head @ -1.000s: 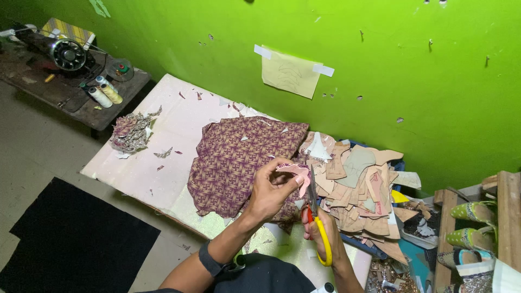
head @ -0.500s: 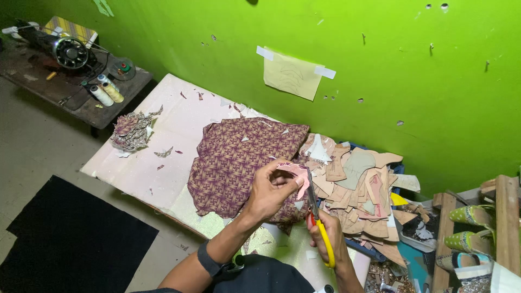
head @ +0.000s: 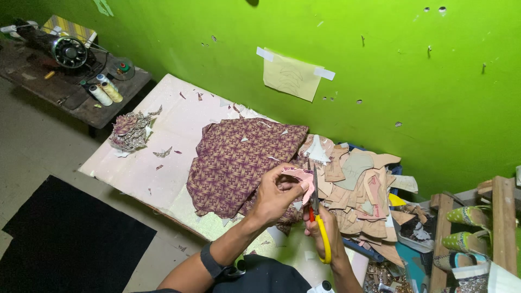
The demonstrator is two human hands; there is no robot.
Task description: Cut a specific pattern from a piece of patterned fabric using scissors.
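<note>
Item: pink piece (head: 299,178), small, thin, flat. Location: in the air above the near edge of the board (head: 163,157), just in front of the patterned cloth (head: 239,160). We pinch it in our left hand (head: 274,198), fingers closed on its left edge. Our right hand (head: 325,239) is closed through the yellow handles of the scissors (head: 316,209), blades pointing up against the piece's right side. We judge it light, limp and easily creased; best held near the cut line, clear of the blades. Adjacent: stack of tan cut-outs (head: 358,190).
</note>
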